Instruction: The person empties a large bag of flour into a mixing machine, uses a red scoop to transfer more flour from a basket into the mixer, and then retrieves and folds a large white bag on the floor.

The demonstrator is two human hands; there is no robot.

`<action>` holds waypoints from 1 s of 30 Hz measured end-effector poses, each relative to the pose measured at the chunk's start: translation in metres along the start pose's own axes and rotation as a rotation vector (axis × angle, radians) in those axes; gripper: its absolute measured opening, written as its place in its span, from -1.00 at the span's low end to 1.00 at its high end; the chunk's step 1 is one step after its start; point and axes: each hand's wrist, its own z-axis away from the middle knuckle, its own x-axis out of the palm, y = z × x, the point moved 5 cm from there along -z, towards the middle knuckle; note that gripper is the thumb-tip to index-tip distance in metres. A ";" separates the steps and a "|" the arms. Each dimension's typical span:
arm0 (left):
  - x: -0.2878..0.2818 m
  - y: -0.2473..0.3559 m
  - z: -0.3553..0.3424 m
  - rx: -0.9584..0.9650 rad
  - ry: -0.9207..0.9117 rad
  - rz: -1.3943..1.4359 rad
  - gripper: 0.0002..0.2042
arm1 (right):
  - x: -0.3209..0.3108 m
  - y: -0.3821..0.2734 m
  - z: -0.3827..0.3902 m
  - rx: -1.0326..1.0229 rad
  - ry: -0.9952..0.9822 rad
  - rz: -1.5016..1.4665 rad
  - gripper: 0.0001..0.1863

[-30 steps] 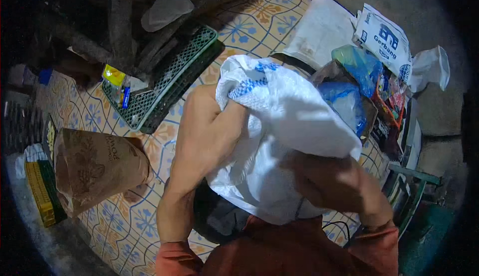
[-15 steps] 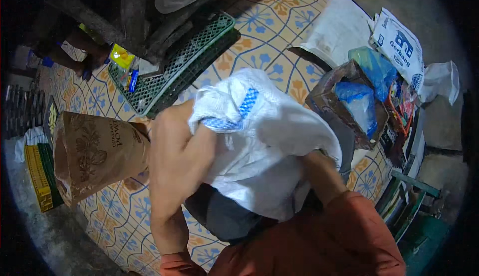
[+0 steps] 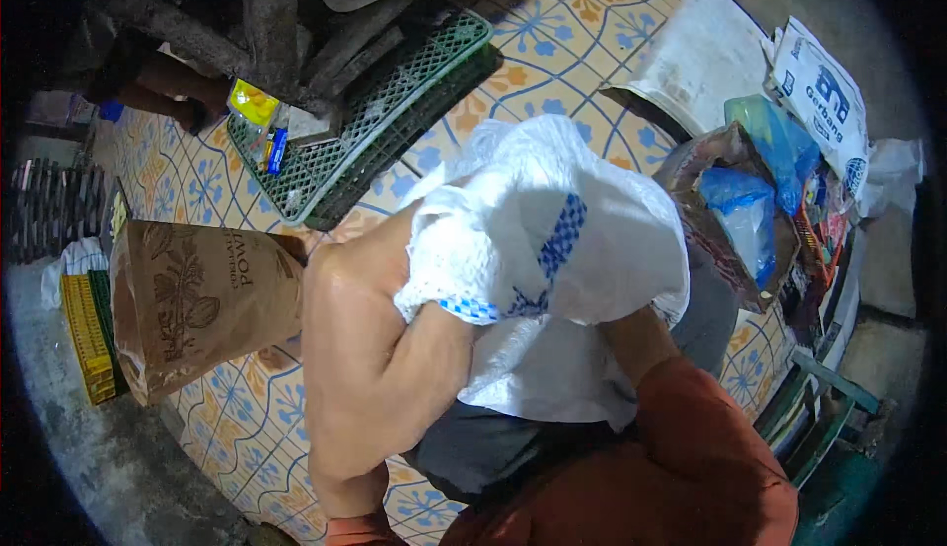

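Observation:
A crumpled white woven sack with a blue checkered band lies over my lap, its upper part bulging up between my hands. My left hand is closed on the bunched left edge of the sack, its fingertips covered by the folds. On the other side, my right hand reaches in under the white material; only the wrist shows, and its fingers are hidden. Dark cloth covers my legs below the sack.
A brown paper bag stands at my left. Ahead are a green plastic crate and dark wooden legs. At right sit an opened bag with blue plastic, a printed white sack and a green frame.
The sack's gathered edge has moved right and down with my left hand, and the sack's upper part has puffed out. The surroundings have shifted slightly right in the view.

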 end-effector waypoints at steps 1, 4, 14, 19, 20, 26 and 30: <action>0.000 -0.001 0.000 0.001 -0.001 0.012 -0.83 | 0.002 0.002 -0.003 0.002 0.000 0.009 -0.61; 0.002 -0.002 0.002 0.007 -0.004 0.047 -0.84 | 0.004 0.009 -0.002 0.002 0.002 0.011 -0.57; 0.010 0.011 -0.013 0.199 0.016 -0.014 -0.86 | -0.121 -0.036 0.091 -0.266 -0.097 -0.101 -0.44; 0.041 -0.002 -0.032 0.165 -0.085 -0.178 -0.84 | -0.156 -0.067 0.118 -0.419 -0.137 -0.114 -0.37; 0.049 -0.003 -0.037 0.192 -0.073 -0.238 -0.82 | -0.162 -0.069 0.123 -0.437 -0.113 -0.116 -0.36; 0.074 -0.049 -0.071 -0.006 -0.017 -0.429 -0.78 | -0.252 -0.092 0.211 -0.340 0.191 -0.063 -0.31; 0.079 -0.070 -0.077 -0.015 -0.029 -0.439 -0.76 | -0.307 -0.004 0.337 0.035 0.509 -0.332 -0.01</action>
